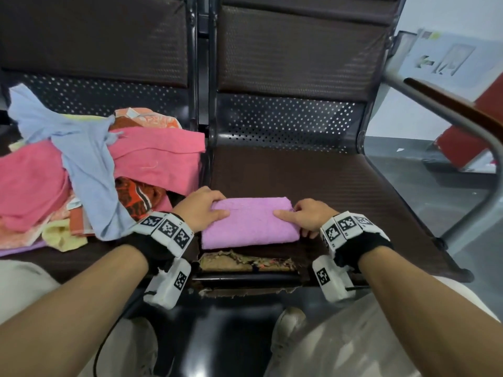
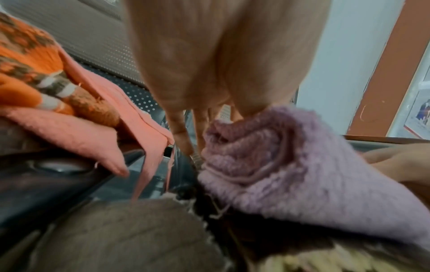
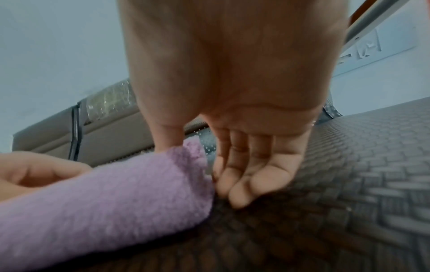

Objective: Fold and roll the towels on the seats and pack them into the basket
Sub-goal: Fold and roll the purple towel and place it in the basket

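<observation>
A purple towel (image 1: 249,223) lies rolled into a short thick bundle near the front of the right seat (image 1: 340,180). My left hand (image 1: 202,208) holds its left end, thumb on top and fingers curled over the far side. In the left wrist view the spiral end of the purple towel (image 2: 267,156) shows below my left hand (image 2: 209,73). My right hand (image 1: 302,216) grips the right end, thumb lying on top. In the right wrist view my right hand (image 3: 232,165) has its fingers curled against the end of the purple towel (image 3: 104,202). No basket is in view.
The left seat holds a loose pile of towels: pink (image 1: 158,151), light blue (image 1: 84,159), orange patterned (image 1: 136,200) and pale yellow (image 1: 62,235). The right seat's front edge (image 1: 245,263) is torn. A metal armrest (image 1: 449,112) with a wooden top runs along the right.
</observation>
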The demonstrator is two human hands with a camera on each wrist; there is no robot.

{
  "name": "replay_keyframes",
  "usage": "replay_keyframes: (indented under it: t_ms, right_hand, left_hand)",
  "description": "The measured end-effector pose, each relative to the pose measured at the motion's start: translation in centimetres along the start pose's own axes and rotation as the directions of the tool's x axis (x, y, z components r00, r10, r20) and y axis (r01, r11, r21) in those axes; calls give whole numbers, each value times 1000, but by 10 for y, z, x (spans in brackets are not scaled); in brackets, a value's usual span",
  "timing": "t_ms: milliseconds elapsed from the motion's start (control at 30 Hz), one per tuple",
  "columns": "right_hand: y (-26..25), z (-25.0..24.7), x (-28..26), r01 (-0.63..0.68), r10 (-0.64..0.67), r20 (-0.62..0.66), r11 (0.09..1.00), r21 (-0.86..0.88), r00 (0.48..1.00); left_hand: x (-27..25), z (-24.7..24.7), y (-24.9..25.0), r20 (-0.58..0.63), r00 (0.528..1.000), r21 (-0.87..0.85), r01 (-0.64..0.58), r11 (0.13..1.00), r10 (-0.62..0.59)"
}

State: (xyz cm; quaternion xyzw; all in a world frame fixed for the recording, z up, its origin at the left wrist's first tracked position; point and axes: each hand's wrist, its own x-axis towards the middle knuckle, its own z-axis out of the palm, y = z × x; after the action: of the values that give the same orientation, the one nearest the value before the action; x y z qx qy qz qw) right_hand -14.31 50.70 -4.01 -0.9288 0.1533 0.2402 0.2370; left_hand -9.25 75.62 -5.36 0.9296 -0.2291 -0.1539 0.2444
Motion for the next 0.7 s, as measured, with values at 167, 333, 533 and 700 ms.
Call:
replay_keyframes:
  t_ms: [167, 333, 533, 700]
  right_hand:
    - [-13, 2, 6, 26, -38, 125, 995, 95, 991]
    - [-43, -33, -17, 331, -339, -20, 900, 283, 941]
    - [-71, -100, -75, 633, -577, -268, 737, 236, 771]
    - [-53, -142, -134, 717, -591, -494, 689, 103, 638]
  left_hand:
    - [1, -11, 5, 170, 985, 42, 4, 999, -11]
    - [3, -42, 38, 224, 968, -30, -112, 993, 116]
    - [0, -72, 96, -33, 965, -318, -258, 912, 261]
    - [-9, -90, 132, -117, 965, -292, -260, 920, 236]
